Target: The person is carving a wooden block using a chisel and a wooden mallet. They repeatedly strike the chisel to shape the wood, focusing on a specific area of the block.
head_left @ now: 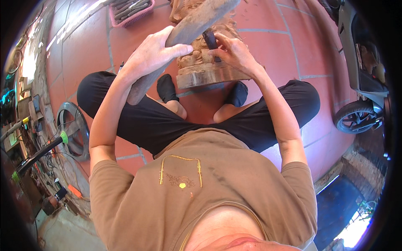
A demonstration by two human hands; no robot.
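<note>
A carved wooden sculpture (201, 77) with a flat base stands on the floor between my feet, its relief facing up and partly hidden by the tools. My left hand (153, 53) is wrapped round a long, worn wooden club (201, 23), which slants from my left knee up over the carving. In my right hand (235, 54), a short dark-handled tool, likely a chisel (210, 39), is pinched between thumb and fingers against the carving. The tool's working tip cannot be made out. Club and tool stand close, with a small gap between them.
A pink plastic basket (133, 21) of several dark stick-like tools sits at the far left. On the right stands a motorbike, its wheel (356, 117) near the tiles. A round grey wheel-like part (63, 121) and cluttered cables lie at the left. Red tiles (268, 50) surround the carving.
</note>
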